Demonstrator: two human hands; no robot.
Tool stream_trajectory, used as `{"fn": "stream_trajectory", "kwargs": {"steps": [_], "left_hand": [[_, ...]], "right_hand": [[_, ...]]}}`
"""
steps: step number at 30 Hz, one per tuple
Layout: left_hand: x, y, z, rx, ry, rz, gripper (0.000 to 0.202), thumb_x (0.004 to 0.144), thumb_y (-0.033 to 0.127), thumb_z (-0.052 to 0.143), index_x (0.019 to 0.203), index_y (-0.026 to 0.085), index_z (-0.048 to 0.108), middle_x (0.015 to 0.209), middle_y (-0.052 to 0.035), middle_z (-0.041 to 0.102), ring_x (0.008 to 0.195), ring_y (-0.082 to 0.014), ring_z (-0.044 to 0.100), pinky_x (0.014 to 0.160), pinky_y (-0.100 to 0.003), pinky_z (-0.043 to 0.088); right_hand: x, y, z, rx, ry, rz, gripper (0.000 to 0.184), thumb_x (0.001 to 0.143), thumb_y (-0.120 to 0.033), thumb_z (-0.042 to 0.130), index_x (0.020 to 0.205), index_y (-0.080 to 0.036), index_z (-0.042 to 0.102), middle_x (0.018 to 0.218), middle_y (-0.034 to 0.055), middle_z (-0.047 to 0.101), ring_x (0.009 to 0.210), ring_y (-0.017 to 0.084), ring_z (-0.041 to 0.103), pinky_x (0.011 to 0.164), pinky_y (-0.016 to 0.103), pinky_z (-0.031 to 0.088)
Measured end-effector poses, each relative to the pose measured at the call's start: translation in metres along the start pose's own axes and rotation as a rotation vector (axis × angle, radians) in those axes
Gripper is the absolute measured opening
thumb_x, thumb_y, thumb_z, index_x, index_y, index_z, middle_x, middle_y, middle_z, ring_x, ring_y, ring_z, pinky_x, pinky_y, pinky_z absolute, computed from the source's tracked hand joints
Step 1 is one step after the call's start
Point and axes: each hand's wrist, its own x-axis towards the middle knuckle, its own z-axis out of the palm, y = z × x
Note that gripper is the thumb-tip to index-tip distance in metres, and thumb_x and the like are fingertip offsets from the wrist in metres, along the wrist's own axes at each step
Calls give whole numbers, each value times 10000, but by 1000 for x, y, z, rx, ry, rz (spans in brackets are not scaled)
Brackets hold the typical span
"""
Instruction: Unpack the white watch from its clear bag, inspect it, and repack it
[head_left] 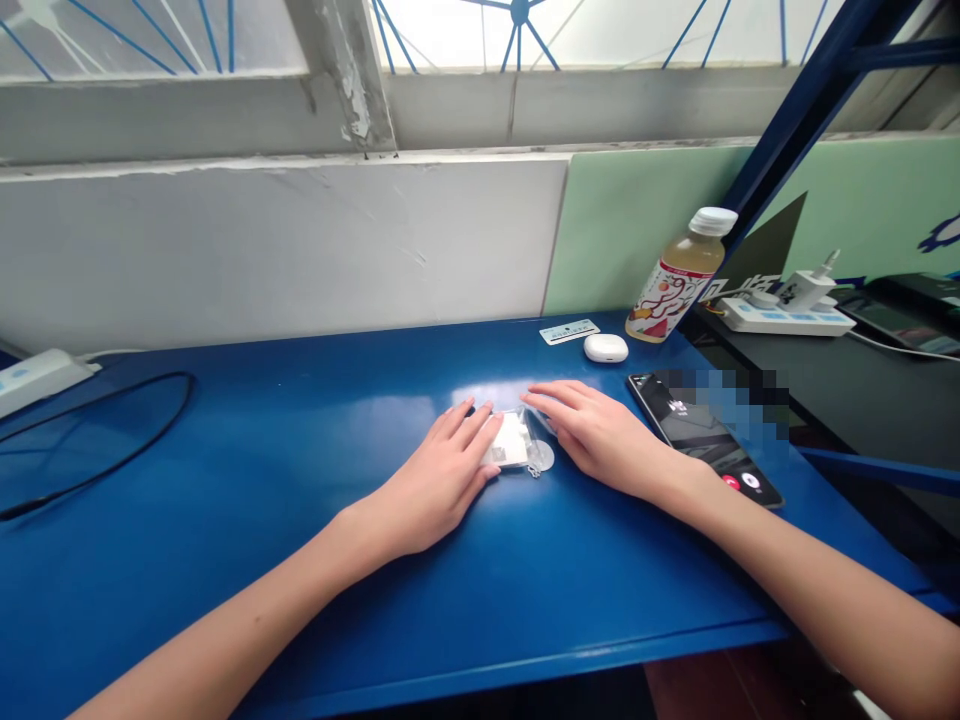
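A small clear plastic bag with a white card-like piece [513,440] inside lies flat on the blue desk [330,620]. My left hand [454,465] rests on the bag's left side, its fingers stretched out and partly covering it. At the bag's right edge is my right hand [592,430], fingers extended and touching or just over the clear plastic. By the bag's lower right corner there is a round, pale translucent disc [541,456] with what looks like a short bit of chain. The hands hide parts of the bag.
Right of my right hand lies a phone [705,440] with a lit screen. Behind it are a white earbud case [606,348], a card [570,332] and a drink bottle [681,280]. Power strips [787,316] and a black cable [169,425] flank the desk; a wall stands behind.
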Motion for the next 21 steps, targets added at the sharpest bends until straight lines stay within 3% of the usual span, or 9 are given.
{"fn": "stream_trajectory", "kwargs": {"steps": [7,13,17,21], "left_hand": [[0,3,-1,-22,24,41,511,1064,339,315,1552,198,266,1589,-103,339,1506,-313,175,1173,-514,302],[-2,6,-3,-18,24,61,531,1071,322,306,1577,285,150,1640,-40,202,1522,-293,62,1198,-582,194],[-2,6,-6,-47,74,53,528,1072,329,288,1578,282,144,1656,-55,125,1523,-299,61,1202,-579,170],[-4,5,-9,-189,199,9,503,1067,367,276,1559,272,227,1650,-76,171,1503,-318,189,1192,-541,251]], "right_hand": [[1,-4,3,40,-1,-30,434,890,-29,458,1285,-143,599,1233,140,692,1151,274,615,940,456,554],[0,-1,-2,56,20,-32,287,962,-139,475,1158,-167,684,1071,119,727,953,253,665,810,420,572],[0,1,-12,186,121,15,268,966,-193,507,1138,-232,708,1077,92,709,938,221,667,793,379,568],[2,-4,-23,416,286,91,209,935,-254,592,1083,-265,739,995,56,711,854,199,675,739,346,568]]}}
